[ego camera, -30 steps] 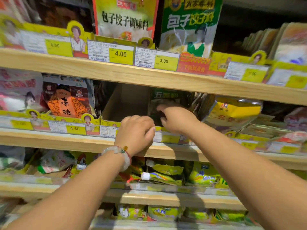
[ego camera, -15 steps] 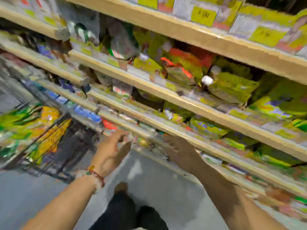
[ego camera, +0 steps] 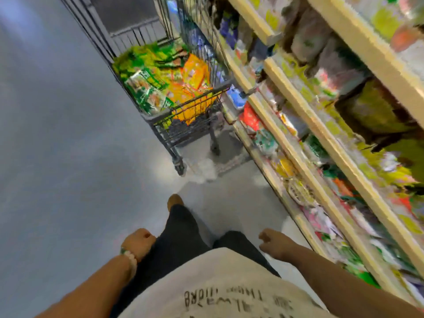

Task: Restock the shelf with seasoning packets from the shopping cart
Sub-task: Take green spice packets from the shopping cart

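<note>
The dark wire shopping cart (ego camera: 188,104) stands ahead on the floor, close against the shelf (ego camera: 305,111). Green and orange seasoning packets (ego camera: 165,76) fill its basket. The wooden shelf runs along the right, its tiers packed with blurred packets. My left hand (ego camera: 137,243), with a bead bracelet at the wrist, hangs low by my left leg, fingers loosely curled, holding nothing. By my right leg hangs my right hand (ego camera: 274,245), also loosely curled and holding nothing. Both hands are well short of the cart.
Grey floor (ego camera: 57,157) stretches wide to the left of the cart. My dark trousers and one shoe (ego camera: 174,201) show below, pointing toward the cart. The picture is motion-blurred.
Both hands left the middle shelf tier and dropped to my sides. My view swung down and left from the shelf to the floor and the cart.
</note>
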